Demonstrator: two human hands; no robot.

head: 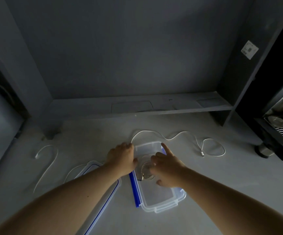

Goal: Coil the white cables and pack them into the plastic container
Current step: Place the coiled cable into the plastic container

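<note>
Pale tabletop (205, 192): right hand (167, 168) presses coiled cable (146, 173) into container (162, 200) (fingers spread), left hand (123, 157) grips its rim.

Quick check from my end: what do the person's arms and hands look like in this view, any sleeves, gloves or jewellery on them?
Both arms are bare along their whole visible length, with no sleeves in view. The left hand and right hand wear no gloves. No watch, bracelet or ring can be made out on either, though the light is dim. No tags, straps or cables are attached to them.
</note>
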